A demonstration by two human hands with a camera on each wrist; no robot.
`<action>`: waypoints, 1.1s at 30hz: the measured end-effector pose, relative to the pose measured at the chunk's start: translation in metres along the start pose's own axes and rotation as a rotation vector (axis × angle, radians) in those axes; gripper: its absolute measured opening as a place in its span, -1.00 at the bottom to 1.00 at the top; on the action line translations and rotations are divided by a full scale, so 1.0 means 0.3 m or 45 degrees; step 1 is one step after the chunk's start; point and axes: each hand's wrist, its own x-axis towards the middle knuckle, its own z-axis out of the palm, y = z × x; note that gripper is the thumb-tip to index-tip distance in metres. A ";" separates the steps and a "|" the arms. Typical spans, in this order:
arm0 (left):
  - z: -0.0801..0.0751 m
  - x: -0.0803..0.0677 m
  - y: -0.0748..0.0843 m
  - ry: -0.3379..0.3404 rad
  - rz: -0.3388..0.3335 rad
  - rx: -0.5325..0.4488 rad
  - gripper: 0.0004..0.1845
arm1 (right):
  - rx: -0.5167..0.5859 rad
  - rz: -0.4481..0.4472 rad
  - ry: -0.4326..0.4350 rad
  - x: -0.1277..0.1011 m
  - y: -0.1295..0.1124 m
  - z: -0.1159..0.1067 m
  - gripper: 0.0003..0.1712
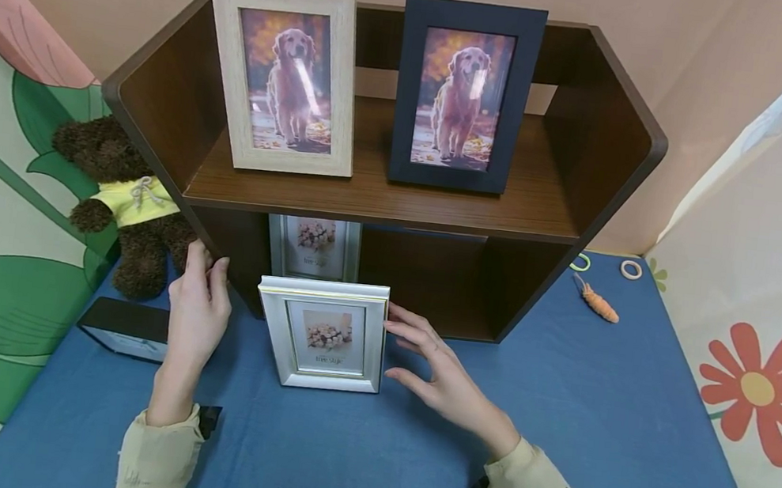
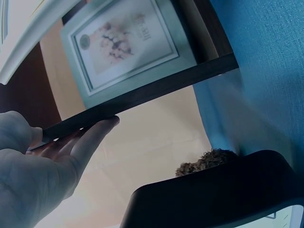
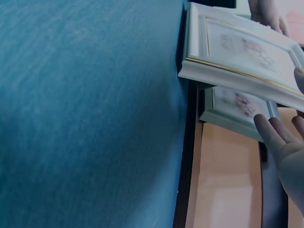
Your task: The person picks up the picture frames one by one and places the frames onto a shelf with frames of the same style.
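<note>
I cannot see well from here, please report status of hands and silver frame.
Both hands open: left hand on shelf edge, right hand beside silver frame. Frame upright, unheld. Nothing blocking.

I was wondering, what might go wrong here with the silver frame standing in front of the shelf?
1. The silver frame stands upright on the blue cloth with neither the left hand nor the right hand gripping it; it may tip over.
2. The right hand's fingers are at its edge; a nudge could knock it.
3. If it falls back, it may strike the shelf.
</note>
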 end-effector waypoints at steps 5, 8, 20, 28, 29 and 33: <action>0.000 0.000 0.000 0.001 0.008 0.002 -0.77 | -0.012 -0.005 -0.014 0.005 0.002 0.011 -0.05; 0.000 0.001 -0.002 0.009 0.019 0.002 -0.78 | -0.036 0.001 -0.013 0.010 0.002 0.020 -0.10; -0.002 0.000 -0.001 0.002 0.015 0.000 -0.77 | -0.032 0.026 0.008 0.025 0.004 0.042 -0.11; -0.002 -0.001 0.000 0.005 0.003 0.001 -0.79 | -0.062 0.006 0.018 0.030 0.009 0.052 -0.13; -0.001 -0.001 0.000 0.006 0.000 0.001 -0.79 | -0.070 0.006 0.021 0.029 0.009 0.053 -0.13; 0.001 -0.002 0.003 0.009 -0.008 0.009 -0.79 | -0.082 0.009 0.035 0.028 0.012 0.056 -0.12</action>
